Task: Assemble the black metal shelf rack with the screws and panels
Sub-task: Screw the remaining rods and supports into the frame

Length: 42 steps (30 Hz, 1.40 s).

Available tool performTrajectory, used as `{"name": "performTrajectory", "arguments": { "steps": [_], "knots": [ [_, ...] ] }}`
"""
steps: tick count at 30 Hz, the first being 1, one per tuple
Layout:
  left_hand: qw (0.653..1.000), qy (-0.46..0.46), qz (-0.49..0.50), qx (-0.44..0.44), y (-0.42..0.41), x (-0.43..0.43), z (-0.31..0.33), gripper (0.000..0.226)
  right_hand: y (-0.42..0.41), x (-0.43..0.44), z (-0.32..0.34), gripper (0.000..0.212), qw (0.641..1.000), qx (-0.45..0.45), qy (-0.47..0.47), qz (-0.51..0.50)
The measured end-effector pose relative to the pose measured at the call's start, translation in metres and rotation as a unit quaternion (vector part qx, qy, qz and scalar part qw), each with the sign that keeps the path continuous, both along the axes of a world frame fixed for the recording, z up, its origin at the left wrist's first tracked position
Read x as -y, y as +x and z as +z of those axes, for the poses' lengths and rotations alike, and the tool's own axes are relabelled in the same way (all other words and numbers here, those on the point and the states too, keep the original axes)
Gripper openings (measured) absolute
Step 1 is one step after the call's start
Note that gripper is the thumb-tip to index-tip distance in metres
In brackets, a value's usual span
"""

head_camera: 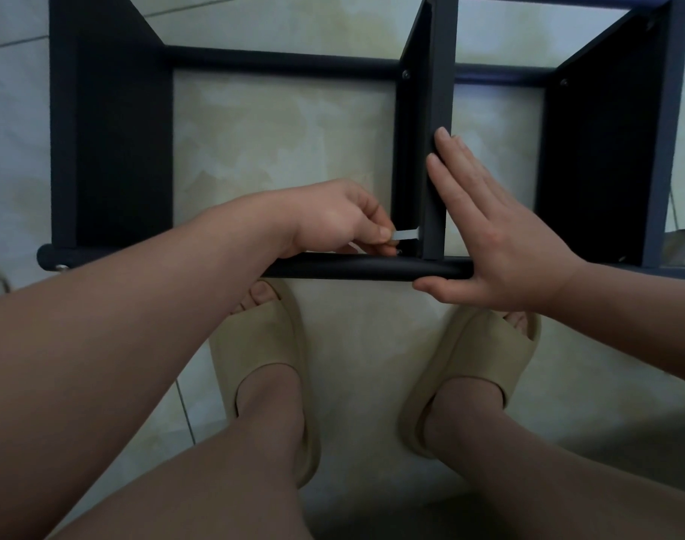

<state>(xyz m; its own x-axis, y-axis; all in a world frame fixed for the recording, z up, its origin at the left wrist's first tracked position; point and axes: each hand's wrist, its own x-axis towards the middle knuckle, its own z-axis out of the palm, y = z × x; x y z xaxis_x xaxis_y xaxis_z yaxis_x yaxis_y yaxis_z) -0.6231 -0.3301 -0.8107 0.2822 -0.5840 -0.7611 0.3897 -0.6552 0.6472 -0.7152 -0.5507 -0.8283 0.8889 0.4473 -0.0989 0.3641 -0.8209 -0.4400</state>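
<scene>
Left hand (pixel 333 222) pinches tool (pixel 407 234), right hand (pixel 496 243) presses panel (pixel 439 91)

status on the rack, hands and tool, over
Left hand pinches small flat silver tool at lower corner of the middle black metal panel. Right hand flat, bracing that panel, thumb on the round black front tube. Nothing seen blocking the joint.

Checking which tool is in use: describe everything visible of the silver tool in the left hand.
The tool is a small flat strip, pale silver, metal by its look. Only a short stretch shows; the left hand pinches the rest between thumb and fingers. It lies roughly level, its far end at the foot of the middle panel, just above the front tube.
</scene>
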Motion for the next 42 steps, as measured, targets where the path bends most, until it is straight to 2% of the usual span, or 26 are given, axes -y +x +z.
{"name": "performTrajectory", "arguments": {
  "steps": [10,18,21,24,27,30,33,35,38,42],
  "knots": [
    [0.999,0.015,-0.039,0.031,-0.001,0.0,-0.003,0.018,0.0,-0.002,0.002,0.112,1.0,0.001,-0.006,0.0],
    [0.987,0.068,-0.064,0.129,-0.003,0.005,-0.003,0.016,0.0,-0.003,0.011,0.116,0.999,-0.035,-0.02,-0.002],
    [0.97,0.135,-0.108,0.174,0.008,-0.001,0.003,0.019,0.002,-0.002,0.021,0.112,0.997,-0.069,-0.022,-0.016],
    [0.95,0.173,-0.098,0.239,0.031,-0.002,0.018,0.022,0.012,0.003,0.035,0.097,0.995,-0.069,-0.002,-0.073],
    [0.922,0.175,-0.046,0.341,0.063,0.009,0.036,0.017,0.043,0.011,0.05,0.087,0.99,-0.037,-0.011,-0.139],
    [0.876,0.153,0.023,0.456,0.101,0.03,0.049,0.012,0.09,0.021,0.062,0.08,0.98,-0.011,-0.02,-0.197],
    [0.843,0.129,0.029,0.522,0.136,0.054,0.051,0.009,0.136,0.029,0.065,0.073,0.98,-0.006,-0.04,-0.193],
    [0.837,0.149,0.013,0.526,0.158,0.065,0.045,0.009,0.161,0.034,0.059,0.07,0.981,-0.032,-0.09,-0.167],
    [0.861,0.188,-0.007,0.473,0.183,0.072,0.029,0.011,0.189,0.038,0.045,0.063,0.971,-0.091,-0.158,-0.155],
    [0.882,0.213,-0.046,0.417,0.198,0.073,0.014,0.018,0.2,0.042,0.037,0.033,0.966,-0.066,-0.175,-0.177]
  ]
}}
